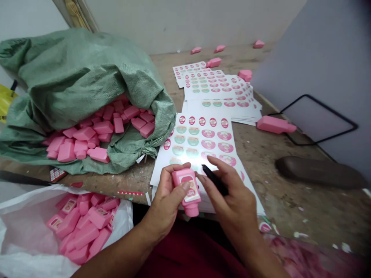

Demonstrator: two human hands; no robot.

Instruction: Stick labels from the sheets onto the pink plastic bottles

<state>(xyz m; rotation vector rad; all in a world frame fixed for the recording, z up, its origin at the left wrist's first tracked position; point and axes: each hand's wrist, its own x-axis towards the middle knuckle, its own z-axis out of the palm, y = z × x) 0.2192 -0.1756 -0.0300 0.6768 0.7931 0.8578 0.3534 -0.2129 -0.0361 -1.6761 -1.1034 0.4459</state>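
- From my end, the left grip (168,195) is clasped around a pink bottle (193,193), thumb laid over its label, index finger hooked along the wide far end; the neck points back toward the body.
- I have the right grip (236,200) grasping a black tool (215,180) between thumb and bent fingers, its tip slanting up and leftward, near the bottle.
- Both forearms enter at the bottom of my view and angle inward, so the hands face each other.
- The bottle sits in front of the nearest sticker sheet (208,141) on the bench (307,220); whether it touches the paper, I can't tell.
- Left of the hands, I see more pink bottles in a green sack (87,73) and a white bag (20,235).
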